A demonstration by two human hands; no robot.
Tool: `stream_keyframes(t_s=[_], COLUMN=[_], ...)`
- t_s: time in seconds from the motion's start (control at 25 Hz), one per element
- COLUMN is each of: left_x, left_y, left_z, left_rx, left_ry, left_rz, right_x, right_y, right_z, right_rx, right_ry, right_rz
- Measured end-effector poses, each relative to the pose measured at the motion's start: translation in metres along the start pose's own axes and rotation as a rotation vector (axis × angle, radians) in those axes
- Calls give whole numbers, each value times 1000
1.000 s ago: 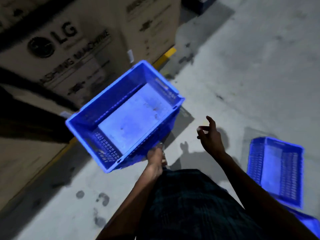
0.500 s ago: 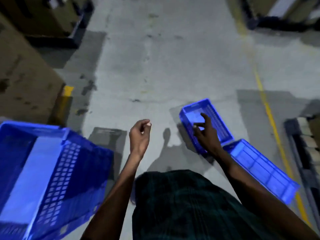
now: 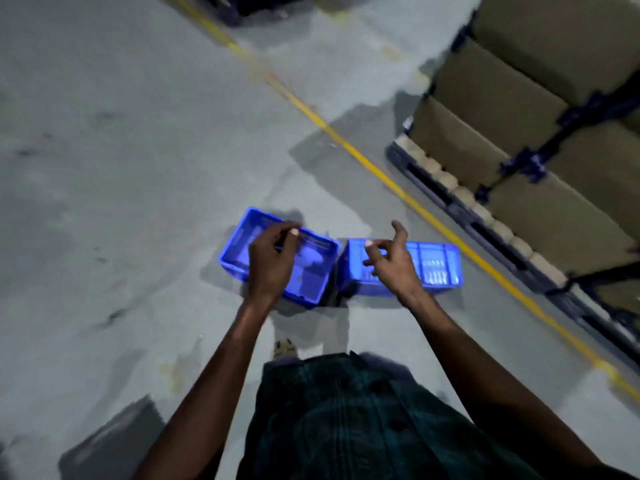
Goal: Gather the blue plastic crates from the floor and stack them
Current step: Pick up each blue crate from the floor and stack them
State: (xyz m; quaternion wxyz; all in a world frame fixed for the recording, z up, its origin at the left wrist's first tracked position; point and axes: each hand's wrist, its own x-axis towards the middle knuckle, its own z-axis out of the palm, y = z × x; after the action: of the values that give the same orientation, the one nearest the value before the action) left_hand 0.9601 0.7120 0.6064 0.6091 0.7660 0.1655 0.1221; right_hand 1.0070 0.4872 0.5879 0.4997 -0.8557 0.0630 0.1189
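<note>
On the concrete floor, the left hand hovers loosely curled and empty over the left crate, the right hand hangs relaxed and empty above the adjoining right crate, near the yellow line.

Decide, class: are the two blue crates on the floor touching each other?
Cannot tell. In the head view the left crate and right crate sit side by side, but a dark strip at their near corners could be a gap or a shadow.

One head-worn view looks steeply down at the floor ahead
</note>
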Motion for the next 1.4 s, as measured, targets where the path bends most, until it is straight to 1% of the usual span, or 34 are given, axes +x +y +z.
stream_keyframes(t_s=[0.16, 0.2, 0.28, 0.36, 0.44, 0.52, 0.64, 0.76, 0.84, 0.96, 1.04, 1.12, 1.2, 1.28, 1.4], left_x=[33, 35, 57, 69, 86, 96, 121, 142, 149, 157, 162, 166, 171, 177, 191], left_y=[9, 11, 18, 17, 10, -3, -17, -31, -41, -70, -102, -138, -188, -244, -325], left_z=[64, 74, 124, 140, 188, 233, 309, 383, 428, 495, 530, 551, 568, 575, 575], left_rx=[-29, -28, -29, -17, 19, 51, 81, 152, 163, 162, 176, 196, 258, 357, 583], left_ry=[-217, -254, -301, -297, -297, -252, -181, -157, -178, -231, -268, -280, -294, -353, -506], left_rz=[-10, -23, -31, -38, -72, -147, -243, -303, -326, -333, -343, -368, -394, -422, -392], right_x=[19, 18, 44, 51, 82, 116, 186, 243, 275, 317, 343, 361, 380, 399, 436], right_y=[30, 39, 71, 88, 116, 144, 182, 211, 231, 264, 293, 322, 361, 403, 458], right_z=[-45, -53, -87, -101, -135, -170, -224, -262, -276, -283, -277, -266, -250, -229, -193], right_rx=[54, 62, 90, 94, 105, 108, 92, 48, 12, -8, 3, 13, -9, -62, -160], right_ry=[90, 107, 181, 225, 234, 181, 169, 119, 83, 89, 111, 129, 128, 88, -48], right_rz=[156, 186, 259, 280, 320, 369, 406, 449, 463, 428, 410, 419, 448, 448, 423])
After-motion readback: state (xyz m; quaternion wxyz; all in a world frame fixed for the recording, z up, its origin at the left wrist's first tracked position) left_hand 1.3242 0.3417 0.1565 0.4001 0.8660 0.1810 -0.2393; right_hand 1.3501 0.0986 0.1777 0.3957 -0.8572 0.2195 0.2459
